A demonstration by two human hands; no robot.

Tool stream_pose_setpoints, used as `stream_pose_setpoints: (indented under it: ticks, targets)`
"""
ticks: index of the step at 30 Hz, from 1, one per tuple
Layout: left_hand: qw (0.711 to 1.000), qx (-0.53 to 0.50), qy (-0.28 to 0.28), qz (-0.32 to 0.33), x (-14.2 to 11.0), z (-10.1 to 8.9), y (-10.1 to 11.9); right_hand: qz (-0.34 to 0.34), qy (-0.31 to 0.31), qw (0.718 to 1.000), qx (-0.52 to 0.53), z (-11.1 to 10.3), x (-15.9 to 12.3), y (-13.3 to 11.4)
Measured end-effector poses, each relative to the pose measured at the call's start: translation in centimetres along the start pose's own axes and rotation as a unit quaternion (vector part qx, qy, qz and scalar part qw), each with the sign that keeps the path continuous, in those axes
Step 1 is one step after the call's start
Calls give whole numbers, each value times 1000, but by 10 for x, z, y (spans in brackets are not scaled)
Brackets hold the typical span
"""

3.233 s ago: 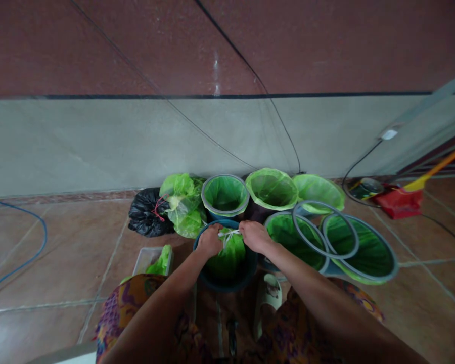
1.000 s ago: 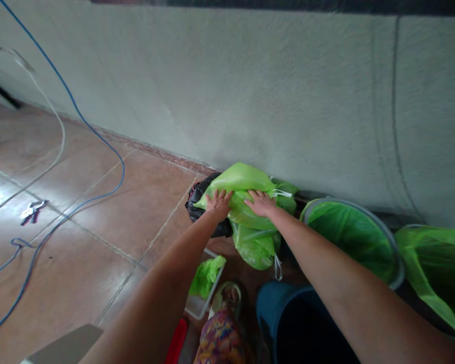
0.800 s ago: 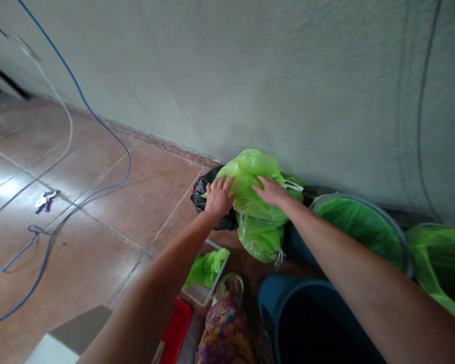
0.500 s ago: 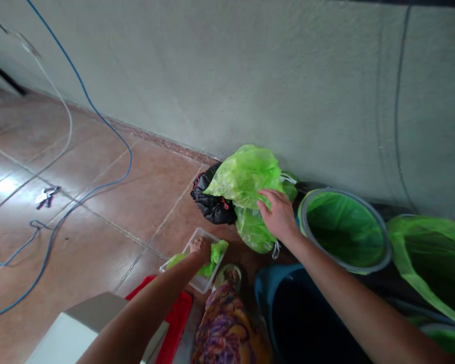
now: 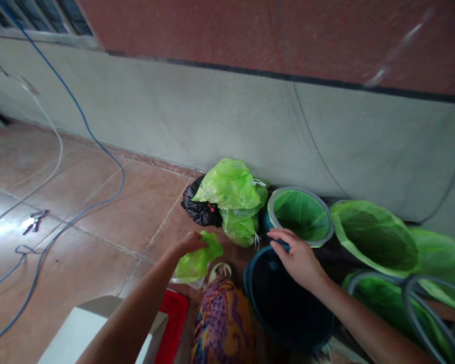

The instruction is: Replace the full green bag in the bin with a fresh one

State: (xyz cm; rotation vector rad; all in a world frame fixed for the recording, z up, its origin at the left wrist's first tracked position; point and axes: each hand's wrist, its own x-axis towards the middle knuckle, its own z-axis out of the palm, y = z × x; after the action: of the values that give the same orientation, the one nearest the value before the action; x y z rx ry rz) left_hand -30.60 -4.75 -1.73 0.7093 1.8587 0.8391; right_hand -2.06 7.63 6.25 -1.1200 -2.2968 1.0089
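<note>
judged from how things lay, part of the work was done. along the wall-side edge of the floor [image 5: 151,194], tied green bags [image 5: 227,187] sat heaped partly over a black bag [image 5: 200,211]. to their right on that same edge, a grey-rimmed bin [image 5: 303,215] and a green-edged bin [image 5: 377,237] already wore green lining. what looked left was the dark blue bin [image 5: 284,318], nearer the person, where only the dark inner wall showed and no lining could be seen.

the left hand [image 5: 191,242] had its fingers closed on a crumpled green bag [image 5: 194,262], their tips hidden; the bag hung low, just beside the sandalled foot [image 5: 220,272], and did not look opened out. the right hand [image 5: 299,259], loosely spread, held nothing over the dark blue bin's back rim; whether it touched could not be told.
</note>
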Motion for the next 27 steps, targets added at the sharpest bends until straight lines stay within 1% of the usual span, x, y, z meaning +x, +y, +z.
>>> stream_pose_setpoints:
  ticks: [1,2,3,4,6,8,9,10,11,13,15,16,19,21,24,27]
  targets:
    - [999,-25,-48,3,-9,-4,22,27,1,999,38,-6,-5,-7]
    - [992,-54,-112,7,-19,-6,44,61,2,994,85,-12,-10,-13]
    - [981,-113,-158,24,-32,-5,67,100,-1,985,141,-17,-15,-20]
    - [971,-150,-178,50,-46,0,89,139,-10,969,202,-23,-21,-27]
    - [958,-165,-213,102,-76,19,128,199,-38,924,324,-33,-33,-40]
    - [947,-130,-254,150,-103,46,155,215,-50,877,428,-45,-43,-50]
    - [940,-104,-275,172,-113,61,164,205,-34,857,472,-52,-46,-53]
    - [935,-77,-288,191,-121,74,171,189,-3,839,509,-60,-49,-53]
    - [932,-51,-295,206,-127,85,175,174,41,823,540,-68,-51,-50]
    - [934,-11,-286,216,-131,101,179,161,142,786,579,-86,-56,-38]
    - [942,11,-265,204,-129,110,177,175,229,749,597,-103,-63,-17]
    - [947,17,-254,197,-126,112,175,186,259,734,600,-111,-68,-5]
    - [959,20,-210,190,-119,119,165,217,316,705,597,-129,-83,26]
    - [969,7,-171,179,-116,124,157,228,356,685,593,-141,-90,38]
    - [981,12,-126,149,-110,130,143,208,420,657,590,-162,-97,44]
    - [984,81,-95,129,-104,128,134,194,445,639,597,-178,-101,47]
